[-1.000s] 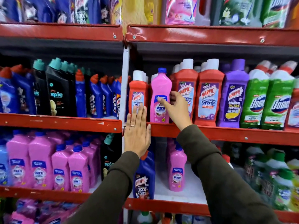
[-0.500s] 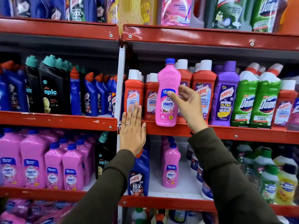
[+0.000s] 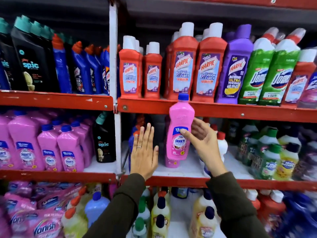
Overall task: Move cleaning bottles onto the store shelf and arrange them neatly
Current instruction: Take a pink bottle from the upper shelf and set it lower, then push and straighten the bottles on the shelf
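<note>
My right hand (image 3: pixel 201 146) grips a pink Shakti bottle (image 3: pixel 180 124) with a blue cap, held upright in the air in front of the red shelf edge (image 3: pixel 240 112). Its base hangs level with the lower shelf bay, just above another pink Shakti bottle (image 3: pixel 171 163) standing there. My left hand (image 3: pixel 144 152) is flat and open, fingers up, to the left of the held bottle, in front of a blue Harpic bottle (image 3: pixel 131 140). Red Harpic bathroom cleaner bottles (image 3: pixel 181 66) fill the shelf above.
A group of pink Shakti bottles (image 3: pixel 49 150) stands in the left bay beside a black Spic bottle (image 3: pixel 104 140). White, green and yellow bottles (image 3: pixel 267 155) crowd the right of the lower bay. A white upright post (image 3: pixel 114 66) divides the bays. Purple Harpic (image 3: pixel 236 69) and green Domex bottles (image 3: pixel 257 73) stand above.
My right hand has lifted the pink Shakti bottle off the upper shelf and brought it down in front of the lower bay. My view has tilted down; the left hand has dropped too.
</note>
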